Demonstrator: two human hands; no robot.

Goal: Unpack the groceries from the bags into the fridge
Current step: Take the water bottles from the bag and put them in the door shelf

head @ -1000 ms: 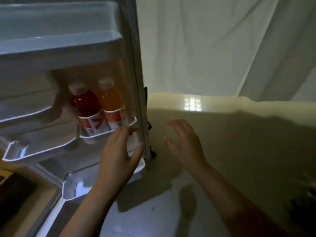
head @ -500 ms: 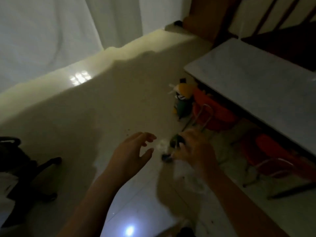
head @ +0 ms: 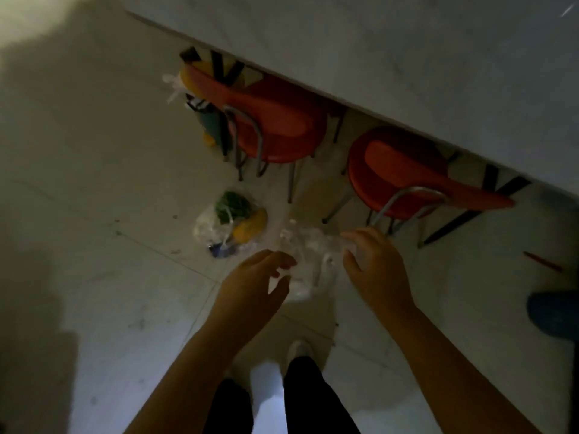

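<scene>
A clear plastic bag [head: 308,258] lies crumpled on the pale tiled floor between my hands. My left hand [head: 253,286] hovers at its left side, fingers spread and empty. On the bag's right, my right hand [head: 374,267] has its fingers apart, the fingertips touching or just over the plastic. A second clear bag [head: 230,225] sits a little further left, holding something green, something yellow and a blue item. The fridge is out of view.
Two red stools [head: 275,126] [head: 404,177] with metal legs stand under a grey table [head: 407,51] ahead. Another yellow and green bundle [head: 200,98] sits behind the left stool. A dark blue object [head: 554,314] is at the right edge. My legs and shoe [head: 300,352] are below.
The view swung from the fridge door with its two bottles down to the floor by the table. Both hands now reach over the clear bag.
</scene>
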